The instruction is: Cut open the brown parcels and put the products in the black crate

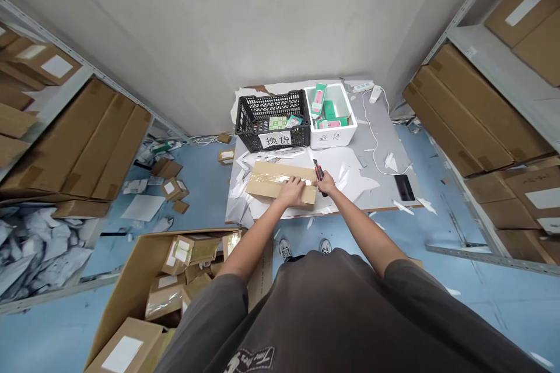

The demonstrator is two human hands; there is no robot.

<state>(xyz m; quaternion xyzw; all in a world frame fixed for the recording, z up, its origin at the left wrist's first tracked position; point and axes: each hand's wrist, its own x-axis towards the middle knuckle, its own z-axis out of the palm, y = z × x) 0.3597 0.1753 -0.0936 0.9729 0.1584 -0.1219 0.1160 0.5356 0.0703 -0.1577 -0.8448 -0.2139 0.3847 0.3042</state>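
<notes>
A long cardboard box (272,178) with shiny clear tape along its top lies near the front of the table. My left hand (292,191) rests on top of it, fingers spread over the tape. At the box's right end, my right hand (326,183) is closed around a red and black utility knife (319,171), which points away from me. Whether the blade touches the cardboard I cannot tell. Behind the box stand a black plastic crate (252,141) with small green boxes inside and a white foam box (333,139) holding green and pink packages.
A phone (404,187), a white cable (375,148) and a power strip (363,87) lie on the table's right side, among paper scraps. At my lower left, a large carton (117,280) holds several parcels. Shelves with cartons (468,111) flank both sides.
</notes>
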